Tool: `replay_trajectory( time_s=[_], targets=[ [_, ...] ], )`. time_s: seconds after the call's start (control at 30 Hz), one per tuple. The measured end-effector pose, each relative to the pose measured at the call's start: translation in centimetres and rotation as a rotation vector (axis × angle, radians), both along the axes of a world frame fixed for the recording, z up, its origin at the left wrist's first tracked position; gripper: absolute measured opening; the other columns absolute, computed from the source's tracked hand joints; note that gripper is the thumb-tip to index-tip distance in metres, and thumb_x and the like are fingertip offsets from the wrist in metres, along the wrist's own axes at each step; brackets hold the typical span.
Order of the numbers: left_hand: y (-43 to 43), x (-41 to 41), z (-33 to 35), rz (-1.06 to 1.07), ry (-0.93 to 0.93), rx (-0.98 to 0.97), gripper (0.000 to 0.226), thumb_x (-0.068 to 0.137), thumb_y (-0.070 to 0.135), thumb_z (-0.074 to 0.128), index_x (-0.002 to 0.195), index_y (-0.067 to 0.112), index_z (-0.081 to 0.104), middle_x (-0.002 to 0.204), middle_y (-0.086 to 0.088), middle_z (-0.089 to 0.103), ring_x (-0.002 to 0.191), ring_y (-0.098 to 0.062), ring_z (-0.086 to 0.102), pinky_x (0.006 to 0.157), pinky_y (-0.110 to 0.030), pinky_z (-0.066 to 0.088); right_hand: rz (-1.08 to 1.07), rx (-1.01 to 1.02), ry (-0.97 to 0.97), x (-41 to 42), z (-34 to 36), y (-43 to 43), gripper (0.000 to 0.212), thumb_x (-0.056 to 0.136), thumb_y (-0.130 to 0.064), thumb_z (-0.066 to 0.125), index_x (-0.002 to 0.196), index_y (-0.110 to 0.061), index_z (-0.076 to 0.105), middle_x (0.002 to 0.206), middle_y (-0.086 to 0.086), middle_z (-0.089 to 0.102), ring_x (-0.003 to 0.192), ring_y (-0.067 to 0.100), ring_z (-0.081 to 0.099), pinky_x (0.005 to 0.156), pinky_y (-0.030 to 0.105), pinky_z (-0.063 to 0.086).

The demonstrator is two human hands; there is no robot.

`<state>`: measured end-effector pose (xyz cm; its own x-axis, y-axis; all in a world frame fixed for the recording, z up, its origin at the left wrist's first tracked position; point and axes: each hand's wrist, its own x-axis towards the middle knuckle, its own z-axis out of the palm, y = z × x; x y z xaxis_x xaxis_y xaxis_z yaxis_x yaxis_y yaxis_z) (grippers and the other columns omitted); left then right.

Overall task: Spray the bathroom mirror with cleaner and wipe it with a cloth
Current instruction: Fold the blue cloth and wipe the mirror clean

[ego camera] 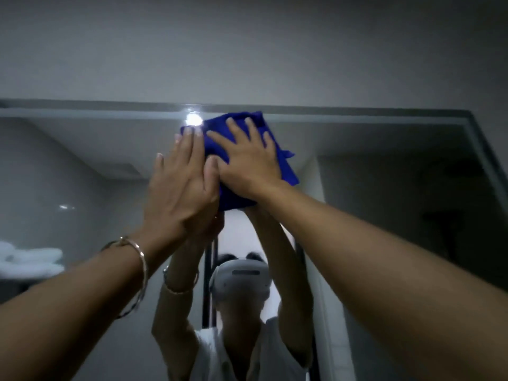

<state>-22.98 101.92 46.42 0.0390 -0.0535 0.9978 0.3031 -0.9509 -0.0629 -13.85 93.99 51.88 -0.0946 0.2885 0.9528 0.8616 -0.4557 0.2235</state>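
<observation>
Head view, upper centre: left hand point(178, 188) and right hand point(247, 163), fingers straight and spread, press the cloth point(217, 125) flat against the mirror point(357, 149) near its top edge.

- Cloth point(217, 126): deep blue fabric, bunched into a thick pad. It lies flat against the mirror glass under the spread fingers of the right hand point(247, 160). The fingertips of the left hand point(181, 182) cover its left edge. One loose corner sticks out past the outer side of the right hand, and the lower edge shows below both hands.
- Mirror point(371, 149): large wall-mounted pane with a bevelled border, upright, directly behind both hands. Its top edge runs just above the fingertips. Its right edge lies well to the right of the right hand.
</observation>
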Motion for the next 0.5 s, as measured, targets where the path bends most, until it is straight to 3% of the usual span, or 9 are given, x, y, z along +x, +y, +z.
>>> replay_trajectory(
  time_s=[0.07, 0.2, 0.3, 0.4, 0.5],
  targets=[
    [-3.4, 2.4, 0.0, -0.024, -0.01, 0.013, 0.071, 0.088, 0.047, 0.001, 0.149, 0.014, 0.018, 0.158, -0.005, 0.01, 0.144, -0.017, 0.008, 0.115, -0.044, 0.009, 0.0, -0.081, -0.03, 2.4, 1.8, -3.0, 0.05, 0.097, -0.046, 0.032, 0.147, -0.043, 0.022, 0.16, -0.006, 0.005, 0.146, 0.021, -0.004, 0.117, 0.047, -0.001],
    [-5.3, 2.6, -0.7, 0.053, -0.04, 0.0, 0.068, 0.09, 0.044, 0.006, 0.149, 0.012, 0.009, 0.157, -0.007, 0.009, 0.144, -0.019, 0.008, 0.115, -0.044, 0.008, -0.013, 0.2, 0.232, 10.6, 6.2, -11.9, 0.05, 0.097, -0.05, 0.031, 0.146, -0.04, 0.026, 0.159, -0.005, 0.01, 0.146, 0.025, 0.0, 0.115, 0.048, 0.001],
    [-5.5, 2.3, -0.7, 0.128, -0.031, -0.048, 0.068, 0.09, 0.045, 0.007, 0.149, 0.012, 0.008, 0.157, -0.007, 0.007, 0.144, -0.019, 0.006, 0.115, -0.044, 0.007, -0.056, 0.275, 0.334, 14.1, 6.2, -15.8, 0.051, 0.098, -0.048, 0.029, 0.147, -0.038, 0.023, 0.159, -0.002, 0.011, 0.146, 0.026, -0.001, 0.116, 0.05, 0.001],
    [-8.0, 5.3, 0.0, 0.05, -0.071, -0.071, 0.068, 0.09, 0.046, 0.005, 0.149, 0.011, 0.011, 0.157, -0.008, 0.011, 0.144, -0.02, 0.009, 0.115, -0.044, 0.007, -0.016, 0.263, 0.282, 11.9, 4.9, -13.6, 0.051, 0.097, -0.047, 0.032, 0.147, -0.04, 0.023, 0.16, -0.003, 0.007, 0.146, 0.027, -0.005, 0.116, 0.052, -0.002],
    [-11.5, 9.4, 0.7, -0.042, -0.029, 0.015, 0.067, 0.089, 0.045, 0.006, 0.142, 0.01, 0.028, 0.149, -0.014, 0.028, 0.137, -0.026, 0.026, 0.113, -0.051, 0.02, -0.019, -0.002, 0.014, 9.0, 0.6, -10.2, 0.06, 0.098, -0.044, 0.038, 0.151, -0.033, 0.011, 0.16, -0.003, -0.001, 0.146, 0.024, -0.01, 0.116, 0.048, -0.005]
  ],
)
